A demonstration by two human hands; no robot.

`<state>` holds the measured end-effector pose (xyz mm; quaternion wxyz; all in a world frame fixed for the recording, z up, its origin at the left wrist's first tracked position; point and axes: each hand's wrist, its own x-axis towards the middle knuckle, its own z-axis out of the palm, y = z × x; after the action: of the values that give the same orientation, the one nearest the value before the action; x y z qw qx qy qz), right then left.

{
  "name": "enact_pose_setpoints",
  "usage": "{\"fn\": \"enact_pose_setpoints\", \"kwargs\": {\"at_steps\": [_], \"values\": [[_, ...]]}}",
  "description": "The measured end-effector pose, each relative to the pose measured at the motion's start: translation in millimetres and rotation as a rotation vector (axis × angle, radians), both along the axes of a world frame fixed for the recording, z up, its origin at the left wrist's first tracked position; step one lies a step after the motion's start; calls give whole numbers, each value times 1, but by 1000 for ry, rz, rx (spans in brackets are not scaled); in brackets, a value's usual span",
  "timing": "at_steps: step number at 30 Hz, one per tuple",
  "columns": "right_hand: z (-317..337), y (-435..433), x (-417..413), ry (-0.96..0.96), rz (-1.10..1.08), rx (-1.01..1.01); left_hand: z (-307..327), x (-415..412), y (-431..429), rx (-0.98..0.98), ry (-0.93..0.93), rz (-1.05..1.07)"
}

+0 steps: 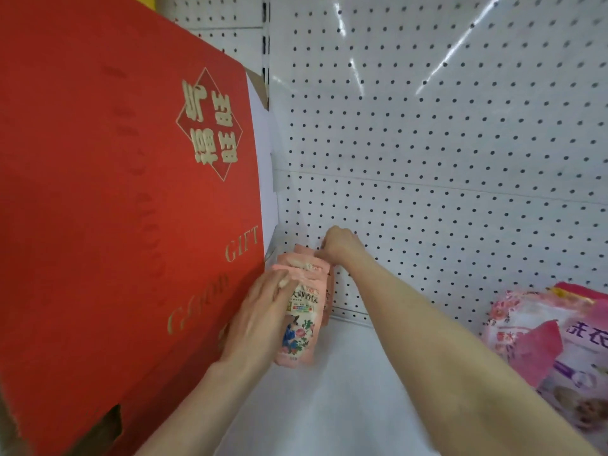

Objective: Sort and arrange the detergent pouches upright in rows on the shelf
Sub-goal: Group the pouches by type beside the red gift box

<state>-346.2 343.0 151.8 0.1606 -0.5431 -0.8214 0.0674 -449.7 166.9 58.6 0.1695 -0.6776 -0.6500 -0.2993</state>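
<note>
Your left hand (260, 312) presses flat, fingers straight, on the front pouch (304, 319), upright just right of the red gift box (115, 192); your right hand (339, 246) pinches the rear pouch (304, 262) top.

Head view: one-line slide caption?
Left hand braces and right hand pinches upright pink floral detergent pouches beside a red cardboard gift box on a white pegboard shelf.

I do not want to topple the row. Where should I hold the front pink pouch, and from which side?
I would pinch the front pink pouch by its flat top edge, from above and the right. It stands upright, the red box is close on its left, and the rear pouches stand behind it.
</note>
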Motion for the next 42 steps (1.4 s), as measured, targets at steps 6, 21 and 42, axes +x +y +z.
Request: {"fn": "enact_pose_setpoints", "kwargs": {"at_steps": [6,21,42], "values": [[-1,15,-1,32,167,-34,9,1,2,62,22,14],[-25,14,6,247,207,-53,9,5,10,22,-28,52],[-36,-133,79,266,113,362,2,12,-37,100,-114,-47]]}}
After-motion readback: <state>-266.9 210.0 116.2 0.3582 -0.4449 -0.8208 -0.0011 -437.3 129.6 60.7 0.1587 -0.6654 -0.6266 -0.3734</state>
